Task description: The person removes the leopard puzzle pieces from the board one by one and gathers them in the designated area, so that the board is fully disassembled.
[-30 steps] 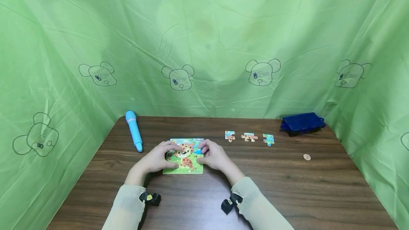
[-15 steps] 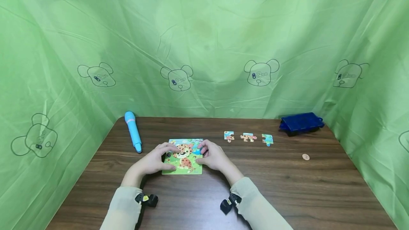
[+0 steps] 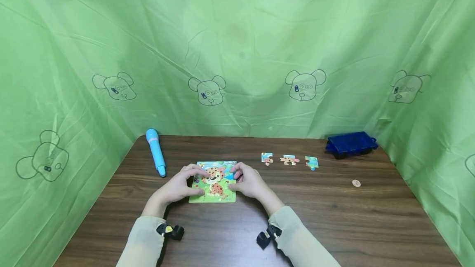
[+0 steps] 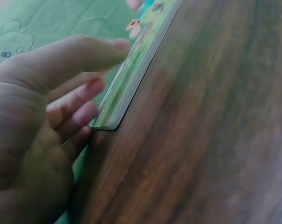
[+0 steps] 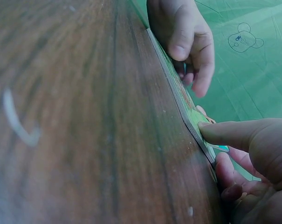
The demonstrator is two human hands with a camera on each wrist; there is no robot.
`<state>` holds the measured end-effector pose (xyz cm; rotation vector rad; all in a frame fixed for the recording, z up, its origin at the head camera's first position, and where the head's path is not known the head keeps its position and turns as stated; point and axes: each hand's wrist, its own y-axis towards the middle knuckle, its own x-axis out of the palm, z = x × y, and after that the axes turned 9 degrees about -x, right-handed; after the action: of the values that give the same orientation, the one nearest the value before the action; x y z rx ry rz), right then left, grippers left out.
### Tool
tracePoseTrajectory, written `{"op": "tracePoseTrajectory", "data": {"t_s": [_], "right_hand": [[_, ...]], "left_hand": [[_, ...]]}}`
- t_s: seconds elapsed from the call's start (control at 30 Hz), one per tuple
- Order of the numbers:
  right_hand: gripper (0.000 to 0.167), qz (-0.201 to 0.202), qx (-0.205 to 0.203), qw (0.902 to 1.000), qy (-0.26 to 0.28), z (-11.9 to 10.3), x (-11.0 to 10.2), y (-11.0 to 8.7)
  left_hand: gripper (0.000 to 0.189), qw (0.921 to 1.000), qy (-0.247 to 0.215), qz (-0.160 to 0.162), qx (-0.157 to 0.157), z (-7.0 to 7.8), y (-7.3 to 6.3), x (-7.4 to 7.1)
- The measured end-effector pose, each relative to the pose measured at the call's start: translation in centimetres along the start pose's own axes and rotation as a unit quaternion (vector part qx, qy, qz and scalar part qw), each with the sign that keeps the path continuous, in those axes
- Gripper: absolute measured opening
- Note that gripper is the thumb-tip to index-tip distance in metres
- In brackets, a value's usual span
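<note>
A square jigsaw puzzle (image 3: 216, 197) with a spotted cartoon leopard on a green and blue background lies flat on the table. My left hand (image 3: 178, 185) arches over its left side, fingers relaxed. In the left wrist view the left thumb (image 4: 99, 53) hovers over the board, and the fingertips (image 4: 87, 112) are close by its corner. At the right edge my right hand (image 3: 250, 181) holds the board. In the right wrist view the right thumb (image 5: 215, 133) presses on its top face, with the other fingers curled at the edge.
Three loose jigsaw pieces (image 3: 289, 159) lie in a row toward the back right. Beyond them is a dark blue plastic box (image 3: 350, 142), with a small round disc (image 3: 356, 183) nearer. A blue toy microphone (image 3: 156, 151) lies at the left. Green cloth (image 3: 252, 106) surrounds the table.
My left hand has eased slightly left, its thumb drawing back toward the puzzle's left edge. The right hand and the loose pieces stay in place.
</note>
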<state>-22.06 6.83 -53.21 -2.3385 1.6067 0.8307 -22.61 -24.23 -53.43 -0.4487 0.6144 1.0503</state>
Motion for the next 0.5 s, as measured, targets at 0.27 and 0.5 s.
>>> {"op": "tracePoseTrajectory", "data": {"t_s": [0.27,0.5], "right_hand": [[0.046,-0.001,-0.002,1.0,0.0,-0.04,-0.02,-0.03],[0.045,-0.003,-0.004,1.0,0.006,0.12,-0.11,-0.02]], "left_hand": [[0.053,0.9997,0.025,-0.002,-0.006,-0.04,-0.15,-0.37],[0.055,0.998,0.054,-0.024,-0.022,0.24,-0.35,-0.47]]}}
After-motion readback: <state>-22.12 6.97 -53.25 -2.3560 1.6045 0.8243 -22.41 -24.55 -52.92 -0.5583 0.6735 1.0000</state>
